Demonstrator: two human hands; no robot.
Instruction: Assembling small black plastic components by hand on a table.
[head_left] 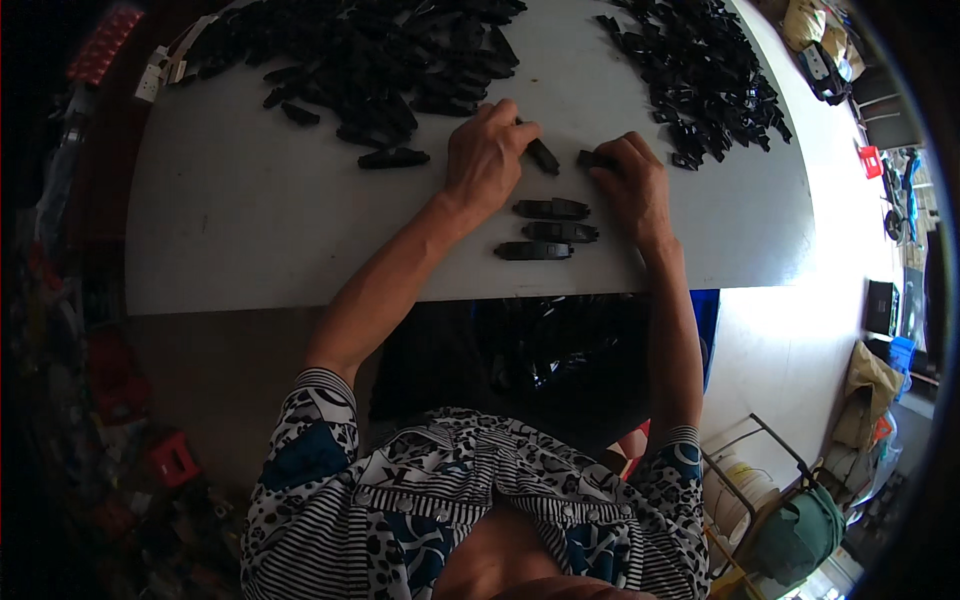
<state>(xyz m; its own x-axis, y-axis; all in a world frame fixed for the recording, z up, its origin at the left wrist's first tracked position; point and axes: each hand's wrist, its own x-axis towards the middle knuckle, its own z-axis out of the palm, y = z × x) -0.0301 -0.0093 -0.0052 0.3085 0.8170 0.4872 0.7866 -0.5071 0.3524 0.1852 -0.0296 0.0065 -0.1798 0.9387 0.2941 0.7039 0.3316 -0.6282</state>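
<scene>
My left hand (487,155) is closed, its fingertips pinching the upper end of a slim black plastic part (543,156) that slants over the white table (240,220). To its right, my right hand (634,185) curls round another black plastic part (592,159), of which only the left end shows. Between my wrists, three similar parts lie crosswise in a column: an upper one (552,209), a middle one (562,232) and a lower one (535,251). One more loose part (394,158) rests left of my left hand.
A large heap of long black parts (370,60) covers the table's far left. Smaller black pieces (705,80) are heaped at the far right. Below the front edge is a dark container (550,345) with shiny black contents. A cart with a green bag (800,535) stands lower right.
</scene>
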